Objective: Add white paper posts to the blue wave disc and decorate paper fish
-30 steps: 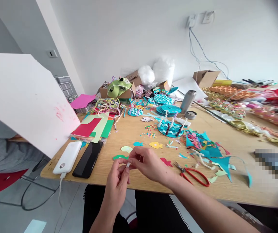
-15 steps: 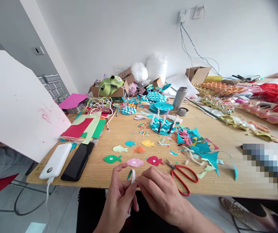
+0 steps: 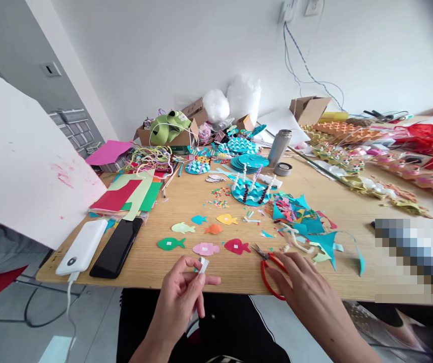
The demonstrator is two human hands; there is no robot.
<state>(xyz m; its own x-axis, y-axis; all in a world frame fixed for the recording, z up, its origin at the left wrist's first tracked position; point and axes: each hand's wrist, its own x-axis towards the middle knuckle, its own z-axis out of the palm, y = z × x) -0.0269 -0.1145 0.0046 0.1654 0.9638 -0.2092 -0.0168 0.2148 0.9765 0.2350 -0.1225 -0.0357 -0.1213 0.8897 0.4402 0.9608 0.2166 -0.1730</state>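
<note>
My left hand pinches a small white strip, perhaps tape, between thumb and forefinger, above the table's front edge. A bit of green shows behind it. My right hand reaches over the red-handled scissors, its thumb and fingers apart at the handles and partly hiding them. Beyond my hands lie paper fish: a green fish, a pink fish and a red fish, each with a small white square. Behind them are a pale green fish, an orange fish, a blue fish and a yellow fish.
Left are a black phone, a white power bank and coloured paper. A blue wavy base with upright twisted stems stands mid-table. Paper scraps lie to the right, a metal flask farther back.
My right hand has left the white strip and moved right onto the scissors. The left hand keeps the strip and has shifted slightly left. The view has shifted a little.
</note>
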